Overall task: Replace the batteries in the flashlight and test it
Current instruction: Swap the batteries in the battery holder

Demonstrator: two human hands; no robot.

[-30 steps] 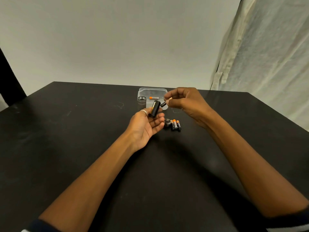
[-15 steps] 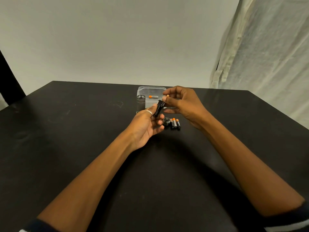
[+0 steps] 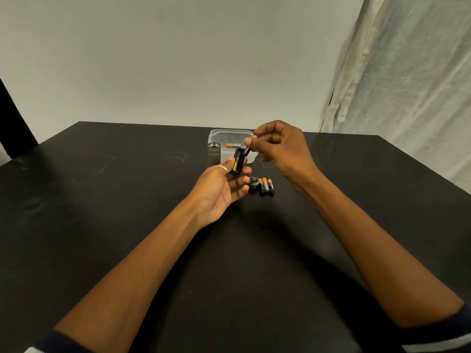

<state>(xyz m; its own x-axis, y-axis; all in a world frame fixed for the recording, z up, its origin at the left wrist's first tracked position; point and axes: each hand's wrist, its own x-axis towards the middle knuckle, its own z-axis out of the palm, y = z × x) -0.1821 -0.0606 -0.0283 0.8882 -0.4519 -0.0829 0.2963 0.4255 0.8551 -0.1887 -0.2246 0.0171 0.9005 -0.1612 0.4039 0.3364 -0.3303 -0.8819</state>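
On the black surface point(image 3: 127, 225) we find the grey flashlight body point(image 3: 213, 154) standing upright just left of a clear plastic container point(image 3: 219, 135) holding one orange-tipped battery point(image 3: 232, 145). Our left hand point(image 3: 219, 189), ring on one finger, has its grip closed around the black battery holder point(image 3: 237, 164), raised above the surface. Our right hand point(image 3: 280, 146) pinches a battery point(image 3: 248, 149) by its upper end, lower end meeting the holder's top; the tail cap point(image 3: 253, 182) and three loose batteries point(image 3: 266, 186) lie together below.
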